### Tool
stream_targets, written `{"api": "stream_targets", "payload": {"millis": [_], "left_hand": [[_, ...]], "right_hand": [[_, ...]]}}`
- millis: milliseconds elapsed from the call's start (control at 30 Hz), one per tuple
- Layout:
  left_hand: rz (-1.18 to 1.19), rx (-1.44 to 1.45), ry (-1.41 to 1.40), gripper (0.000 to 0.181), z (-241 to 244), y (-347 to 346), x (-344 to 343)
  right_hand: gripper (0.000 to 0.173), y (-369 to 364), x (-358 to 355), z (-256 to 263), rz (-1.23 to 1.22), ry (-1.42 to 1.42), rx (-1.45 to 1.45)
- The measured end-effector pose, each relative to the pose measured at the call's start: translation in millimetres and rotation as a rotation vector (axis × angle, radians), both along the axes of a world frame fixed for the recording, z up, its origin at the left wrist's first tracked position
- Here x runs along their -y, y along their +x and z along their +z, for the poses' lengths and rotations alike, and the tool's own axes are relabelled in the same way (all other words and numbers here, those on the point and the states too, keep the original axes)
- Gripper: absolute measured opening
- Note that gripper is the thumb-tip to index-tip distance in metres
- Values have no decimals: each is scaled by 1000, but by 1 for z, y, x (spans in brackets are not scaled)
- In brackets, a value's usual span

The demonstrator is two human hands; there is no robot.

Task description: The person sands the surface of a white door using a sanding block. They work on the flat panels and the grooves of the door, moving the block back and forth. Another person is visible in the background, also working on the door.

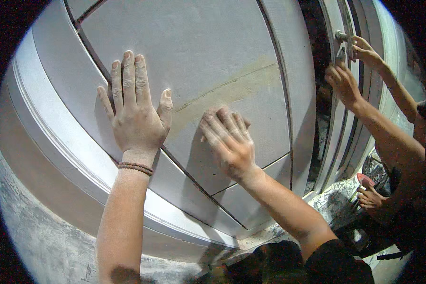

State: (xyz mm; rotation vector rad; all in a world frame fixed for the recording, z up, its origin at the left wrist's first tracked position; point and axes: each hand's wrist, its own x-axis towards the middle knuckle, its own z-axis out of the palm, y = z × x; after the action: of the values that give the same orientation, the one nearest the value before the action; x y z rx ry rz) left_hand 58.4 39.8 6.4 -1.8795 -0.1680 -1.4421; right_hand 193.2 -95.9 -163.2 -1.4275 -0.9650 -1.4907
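A grey panelled door (184, 46) with dark grooves stands before me. My left hand (138, 113), dusty and with a brown bead bracelet (135, 168) at the wrist, lies flat on it with fingers spread, across a groove and holding nothing. To its right, my right hand (229, 138) is blurred and bent over the panel; a small brownish edge shows beside its fingers, too unclear to name. Above my right hand, a yellowish patch (230, 87) with a thin dark line crosses the panel.
At the right, another person's two hands (346, 83) are at a metal fitting (340, 53) on a frame edge. That person's foot in a sandal (371, 195) is lower down. A white moulded door frame (56, 106) and mottled grey wall (49, 230) lie at the left.
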Motion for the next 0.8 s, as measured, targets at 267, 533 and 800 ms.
{"api": "stream_targets", "payload": {"millis": [267, 533, 800], "left_hand": [[0, -7, 5, 71, 0, -1, 2], [-16, -11, 4, 70, 1, 0, 3], [-38, -24, -19, 69, 2, 0, 6]], "right_hand": [[36, -19, 1, 31, 15, 356, -259], [32, -6, 8, 31, -41, 146, -45], [35, -34, -9, 22, 172, -213, 124]]}}
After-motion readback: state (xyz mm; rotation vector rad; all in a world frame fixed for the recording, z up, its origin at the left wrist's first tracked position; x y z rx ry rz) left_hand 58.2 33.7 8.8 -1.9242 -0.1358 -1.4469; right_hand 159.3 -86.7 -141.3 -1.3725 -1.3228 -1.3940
